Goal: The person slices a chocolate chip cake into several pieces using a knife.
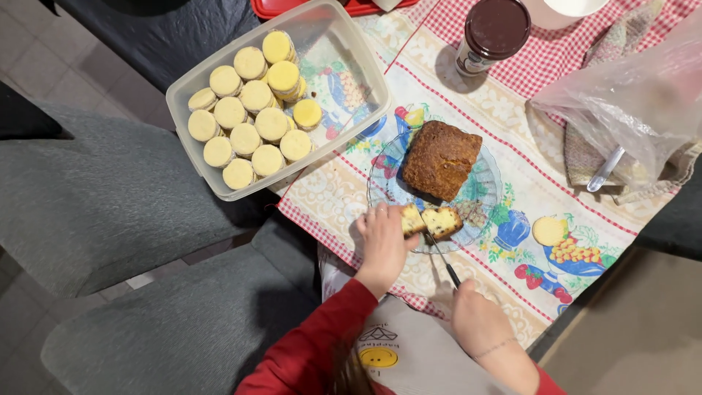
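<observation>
A brown loaf cake (441, 159) sits on a clear glass plate (486, 192) on a fruit-patterned tablecloth (512, 146). Two cut slices lie at the plate's near edge. My left hand (382, 241) grips the left slice (412, 219). The right slice (442, 220) lies beside it. My right hand (475, 314) holds a knife (442, 260) with a dark handle, and its blade points up between the two slices. Red sleeves cover both arms.
A clear plastic box (344, 44) holding several round pale yellow cookies stands at the left of the table. A dark-lidded jar (493, 33), a plastic bag (629, 102) and a folded cloth lie at the far right. Grey chair seats (110, 197) stand to the left.
</observation>
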